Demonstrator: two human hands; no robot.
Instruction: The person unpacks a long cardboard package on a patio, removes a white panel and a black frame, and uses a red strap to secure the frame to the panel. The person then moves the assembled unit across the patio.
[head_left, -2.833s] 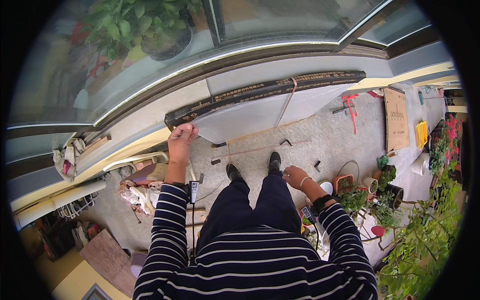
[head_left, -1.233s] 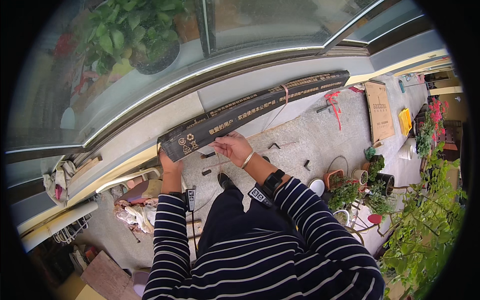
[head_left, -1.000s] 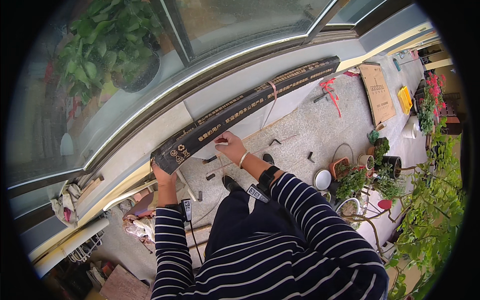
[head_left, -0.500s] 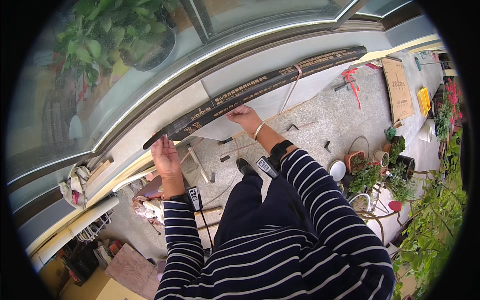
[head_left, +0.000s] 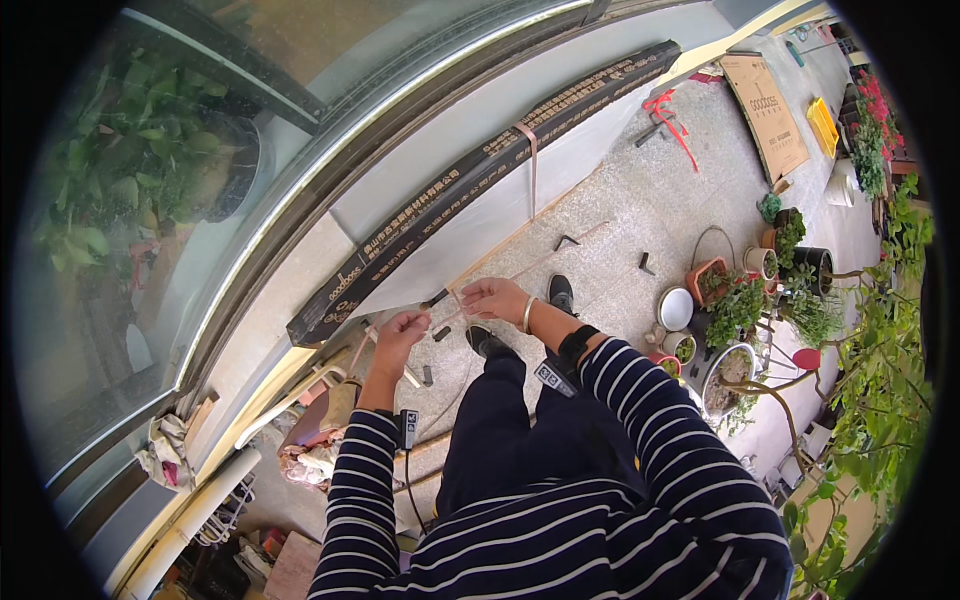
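Observation:
My left hand (head_left: 402, 340) is raised in front of my legs, with thumb and fingers pinched together; what lies between them is too small to make out. Close beside it, my right hand (head_left: 497, 304) pinches a thin pinkish strap (head_left: 459, 302). Beyond both hands a long flat panel stands on edge along the window wall, its top edge covered by a black printed cardboard edging (head_left: 420, 216). Another pinkish band (head_left: 533, 165) wraps around the panel. Neither hand touches the edging.
Black angled pieces (head_left: 566, 242) lie on the speckled floor (head_left: 600, 285) around my shoes (head_left: 561, 293). A flat brown carton (head_left: 765, 118), red ribbon (head_left: 672, 128) and potted plants (head_left: 735, 305) are to the right. At left are the window glass (head_left: 120, 300), a cloth (head_left: 165, 452) and stored items.
Both hands have come away from the panel, moving down and closer together. My left hand has left the panel's near end. The view has shifted, with more floor and both shoes showing.

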